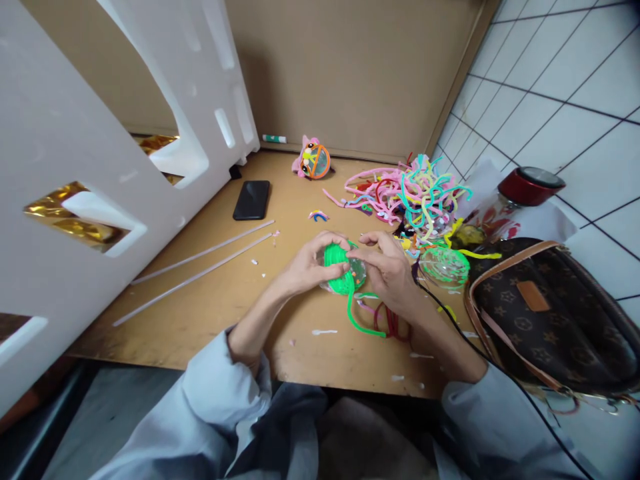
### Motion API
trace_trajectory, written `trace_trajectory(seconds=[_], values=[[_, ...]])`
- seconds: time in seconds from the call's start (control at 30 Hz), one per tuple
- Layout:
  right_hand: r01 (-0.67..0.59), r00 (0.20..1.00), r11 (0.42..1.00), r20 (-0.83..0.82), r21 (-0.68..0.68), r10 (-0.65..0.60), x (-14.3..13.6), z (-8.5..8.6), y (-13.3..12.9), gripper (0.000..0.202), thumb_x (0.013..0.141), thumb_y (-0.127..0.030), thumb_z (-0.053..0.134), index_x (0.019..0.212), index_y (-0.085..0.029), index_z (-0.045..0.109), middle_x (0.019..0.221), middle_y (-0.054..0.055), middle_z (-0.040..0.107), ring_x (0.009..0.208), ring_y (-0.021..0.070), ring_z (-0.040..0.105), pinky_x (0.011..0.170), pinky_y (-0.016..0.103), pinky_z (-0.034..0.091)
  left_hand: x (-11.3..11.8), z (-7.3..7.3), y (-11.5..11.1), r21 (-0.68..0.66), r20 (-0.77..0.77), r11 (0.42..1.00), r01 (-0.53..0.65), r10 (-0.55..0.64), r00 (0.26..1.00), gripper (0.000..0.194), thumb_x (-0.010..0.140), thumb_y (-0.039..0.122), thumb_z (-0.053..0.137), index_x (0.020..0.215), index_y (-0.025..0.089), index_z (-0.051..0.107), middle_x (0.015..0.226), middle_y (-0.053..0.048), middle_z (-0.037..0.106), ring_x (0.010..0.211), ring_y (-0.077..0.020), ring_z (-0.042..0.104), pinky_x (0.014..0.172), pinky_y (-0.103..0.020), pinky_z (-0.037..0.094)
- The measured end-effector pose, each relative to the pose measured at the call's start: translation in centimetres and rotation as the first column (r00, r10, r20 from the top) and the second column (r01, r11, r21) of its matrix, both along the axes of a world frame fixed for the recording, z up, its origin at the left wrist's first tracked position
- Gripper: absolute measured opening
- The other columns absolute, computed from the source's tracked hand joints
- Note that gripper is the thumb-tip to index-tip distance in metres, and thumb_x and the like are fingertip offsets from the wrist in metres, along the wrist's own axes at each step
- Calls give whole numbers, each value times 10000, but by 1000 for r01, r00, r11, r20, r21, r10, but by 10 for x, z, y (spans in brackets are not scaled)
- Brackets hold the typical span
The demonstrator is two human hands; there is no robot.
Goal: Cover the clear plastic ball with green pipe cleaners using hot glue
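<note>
My left hand (323, 260) is closed around a clear plastic ball (357, 268) partly covered with coiled green pipe cleaner (338, 259). Its thumb lies across the front of the coils. My right hand (393, 270) grips the ball's right side, the index fingertip pressed near the edge of the coils and another finger raised above. The undersides of the right fingers are hidden. A loose green tail hangs from the ball and curves right along the table. Dark red pipe cleaners (393, 323) lie just below my right hand.
A tangled pile of pipe cleaners (425, 193), another green-wrapped ball (445, 267), a red-lidded jar (530, 187) and a brown bag (555, 307) crowd the right. Left are a black phone (251, 200) and white strips (200, 273). A decorated ball figure (315, 160) stands behind; a cable (465, 337) crosses right.
</note>
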State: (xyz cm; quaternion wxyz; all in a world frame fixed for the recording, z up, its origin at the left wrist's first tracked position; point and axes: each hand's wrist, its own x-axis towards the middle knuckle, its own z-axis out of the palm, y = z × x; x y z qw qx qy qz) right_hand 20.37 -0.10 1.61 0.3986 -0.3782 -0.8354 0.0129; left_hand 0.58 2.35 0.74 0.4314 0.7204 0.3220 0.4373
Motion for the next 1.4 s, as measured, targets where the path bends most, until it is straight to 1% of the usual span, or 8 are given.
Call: trace_trajectory(seconds=[0.1, 0.2, 0.37, 0.5, 0.67, 0.83, 1.03, 1.4], values=[[16, 994, 996, 111, 89, -26, -1, 7, 0, 318, 953, -164, 442, 962, -263, 744, 1051, 81, 605, 967, 223, 538, 812, 386, 424, 0, 0, 0, 5, -2, 1000, 8, -8, 1000, 253, 733, 274, 733, 950, 181, 643, 1116, -76, 621, 1062, -211, 585, 966, -359, 455], [-30, 985, 997, 172, 76, 17, 0, 15, 0, 280, 943, -182, 475, 924, -271, 739, 1053, 75, 615, 975, 232, 533, 827, 400, 416, 0, 1, 0, 9, -5, 1000, 4, -4, 1000, 243, 723, 265, 736, 930, 177, 645, 1106, -74, 624, 1047, -210, 587, 948, -354, 465], [-122, 992, 989, -23, -78, 120, 3, 20, 11, 306, 938, -136, 433, 983, -231, 720, 1023, 72, 616, 984, 206, 586, 855, 380, 470, 0, 2, -1, -21, 5, 1000, -6, 7, 1000, 274, 720, 274, 734, 962, 186, 643, 1119, -74, 630, 1055, -217, 590, 966, -361, 454], [-84, 975, 993, -212, -80, 66, 2, 7, 18, 212, 930, -203, 509, 994, -202, 711, 927, 66, 631, 904, 205, 616, 822, 369, 495, 1, 0, -1, -19, 20, 1000, -3, 4, 1000, 275, 724, 278, 740, 966, 189, 645, 1134, -79, 624, 1077, -220, 588, 990, -365, 447], [-7, 979, 994, -204, -108, -15, 0, -8, 14, 195, 927, -256, 528, 963, -212, 714, 908, 66, 647, 909, 223, 619, 833, 388, 491, 0, 0, -1, 25, 0, 1000, 2, -2, 1000, 289, 751, 282, 733, 1013, 191, 654, 1139, -79, 630, 1094, -222, 593, 1007, -375, 449], [22, 973, 991, -223, -129, -50, -5, -7, 13, 180, 917, -284, 553, 942, -209, 715, 888, 62, 630, 872, 218, 614, 807, 382, 492, 0, 0, 0, 37, -17, 999, 5, -5, 1000, 298, 756, 272, 727, 1038, 198, 666, 1119, -70, 650, 1060, -216, 609, 985, -370, 467], [95, 947, 977, -287, -189, -148, -15, -5, 13, 132, 873, -322, 664, 809, -216, 709, 797, 30, 644, 797, 196, 617, 763, 352, 473, 0, -2, 1, 38, -11, 999, 0, 1, 1000, 295, 757, 287, 729, 1030, 190, 675, 1136, -81, 649, 1084, -229, 611, 991, -381, 468], [6, 917, 959, -380, -282, -117, -14, -5, 13, 143, 868, -236, 588, 803, -192, 708, 772, 18, 648, 719, 162, 583, 685, 310, 445, 0, 1, 0, -2, -17, 1000, 0, 0, 1000, 356, 729, 265, 735, 1069, 193, 658, 1125, -71, 643, 1049, -217, 607, 968, -369, 477]])
